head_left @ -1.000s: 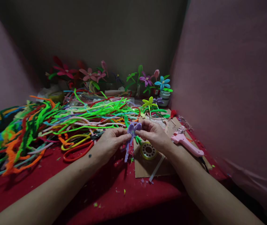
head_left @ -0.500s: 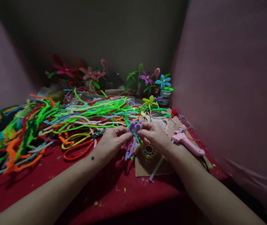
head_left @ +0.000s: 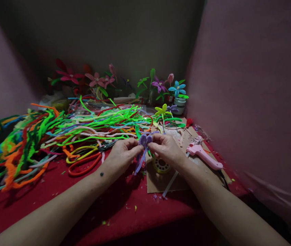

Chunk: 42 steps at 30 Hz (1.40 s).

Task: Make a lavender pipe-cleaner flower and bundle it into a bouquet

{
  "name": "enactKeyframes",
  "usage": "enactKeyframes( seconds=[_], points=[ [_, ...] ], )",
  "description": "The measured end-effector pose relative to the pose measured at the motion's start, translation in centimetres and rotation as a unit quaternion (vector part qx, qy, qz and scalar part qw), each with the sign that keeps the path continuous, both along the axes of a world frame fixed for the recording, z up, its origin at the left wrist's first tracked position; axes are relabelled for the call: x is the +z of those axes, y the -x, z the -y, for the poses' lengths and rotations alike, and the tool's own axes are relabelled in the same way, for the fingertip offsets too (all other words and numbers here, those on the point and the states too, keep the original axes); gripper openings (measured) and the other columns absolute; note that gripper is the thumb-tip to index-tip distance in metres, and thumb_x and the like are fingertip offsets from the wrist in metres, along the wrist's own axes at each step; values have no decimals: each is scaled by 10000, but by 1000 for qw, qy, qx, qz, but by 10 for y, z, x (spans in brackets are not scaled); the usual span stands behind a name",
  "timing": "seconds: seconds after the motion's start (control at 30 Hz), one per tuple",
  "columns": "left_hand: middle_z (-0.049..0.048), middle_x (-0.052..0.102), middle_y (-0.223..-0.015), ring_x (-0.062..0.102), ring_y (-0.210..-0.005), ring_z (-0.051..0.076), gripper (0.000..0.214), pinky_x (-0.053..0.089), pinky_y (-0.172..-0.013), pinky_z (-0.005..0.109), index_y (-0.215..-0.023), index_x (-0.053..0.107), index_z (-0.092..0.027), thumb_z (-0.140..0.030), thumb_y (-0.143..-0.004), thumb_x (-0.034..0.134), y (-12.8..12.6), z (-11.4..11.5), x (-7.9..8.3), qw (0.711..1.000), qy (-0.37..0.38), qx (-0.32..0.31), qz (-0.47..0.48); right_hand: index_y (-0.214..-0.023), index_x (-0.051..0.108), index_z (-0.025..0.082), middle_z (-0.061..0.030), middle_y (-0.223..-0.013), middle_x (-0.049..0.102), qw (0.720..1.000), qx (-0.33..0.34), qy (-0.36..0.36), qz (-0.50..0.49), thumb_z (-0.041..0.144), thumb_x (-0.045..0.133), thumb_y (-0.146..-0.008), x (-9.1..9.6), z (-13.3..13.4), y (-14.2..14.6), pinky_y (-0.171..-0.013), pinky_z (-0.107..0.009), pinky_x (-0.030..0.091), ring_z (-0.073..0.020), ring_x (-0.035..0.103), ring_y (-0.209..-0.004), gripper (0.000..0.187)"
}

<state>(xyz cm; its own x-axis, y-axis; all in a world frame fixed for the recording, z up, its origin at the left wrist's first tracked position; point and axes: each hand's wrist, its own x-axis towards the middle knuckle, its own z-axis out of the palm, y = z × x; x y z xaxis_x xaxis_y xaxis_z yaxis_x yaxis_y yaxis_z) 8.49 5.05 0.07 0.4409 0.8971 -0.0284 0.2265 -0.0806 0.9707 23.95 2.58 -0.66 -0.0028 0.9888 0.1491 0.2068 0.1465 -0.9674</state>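
Note:
Between my two hands, above the table, is a piece of purple pipe cleaner bent into petal-like loops, with its loose ends hanging down. My left hand pinches its left side between thumb and forefinger. On the other side, my right hand pinches the right loop in the same way. The fingertips of both hands almost meet. Below my right hand, partly covered by it, lies a yellow-rimmed spool on a sheet of cardboard. Scissors with red and yellow handles rest left of my left hand.
A pink glue gun lies on the cardboard at right, its cord trailing off. Many coloured pipe cleaners spread across the back and left of the red tablecloth. Finished flowers stand along the back. Pink walls flank both sides.
The purple loops have been turned slightly and pressed closer together. Their hanging ends have swung a little to the left. Both hands stay nearly in place, still pinching.

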Motion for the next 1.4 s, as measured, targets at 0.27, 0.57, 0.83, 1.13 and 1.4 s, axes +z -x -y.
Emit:
enactKeyframes(
  seconds=[0.27, 0.57, 0.83, 1.13, 1.4],
  points=[
    [14, 637, -678, 538, -559, 123, 189, 413, -503, 224, -759, 637, -136, -316, -720, 595, -1, 2, 1, 1000, -13, -1, 4, -541, 509, 161, 37, -479, 475, 1000, 16, -16, 9, 286, 493, -781, 2, 2, 3, -418, -203, 278, -65, 386, -417, 272],
    [9, 643, -674, 552, -563, 123, 168, 435, -524, 222, -762, 635, -134, -292, -723, 593, -3, 2, -5, 1000, -4, -1, 23, -528, 523, 155, 36, -462, 483, 1000, 22, 11, -8, 283, 503, -785, 4, 4, 6, -387, -194, 275, -60, 392, -388, 288],
    [33, 651, -711, 549, -587, 127, 198, 428, -525, 217, -776, 644, -124, -307, -730, 584, -4, 1, -4, 1000, 2, 3, 18, -595, 559, 145, 45, -480, 487, 995, 58, 39, -68, 284, 535, -745, 4, 4, 6, -400, -198, 293, -59, 387, -389, 206],
    [34, 651, -729, 537, -616, 136, 193, 424, -546, 226, -775, 655, -131, -295, -698, 589, -2, 0, -2, 999, -25, 28, 1, -686, 609, 135, 61, -544, 448, 994, 62, 16, -88, 197, 593, -659, 2, 3, 6, -472, -202, 287, -62, 365, -495, 69],
    [15, 635, -670, 533, -569, 124, 152, 418, -538, 222, -706, 626, -142, -291, -680, 612, -2, -4, -4, 999, -19, 36, 27, -617, 581, 147, 66, -520, 479, 994, 37, 16, -98, 128, 530, -600, 0, 1, 8, -456, -195, 276, -56, 370, -471, 57]
  ],
)
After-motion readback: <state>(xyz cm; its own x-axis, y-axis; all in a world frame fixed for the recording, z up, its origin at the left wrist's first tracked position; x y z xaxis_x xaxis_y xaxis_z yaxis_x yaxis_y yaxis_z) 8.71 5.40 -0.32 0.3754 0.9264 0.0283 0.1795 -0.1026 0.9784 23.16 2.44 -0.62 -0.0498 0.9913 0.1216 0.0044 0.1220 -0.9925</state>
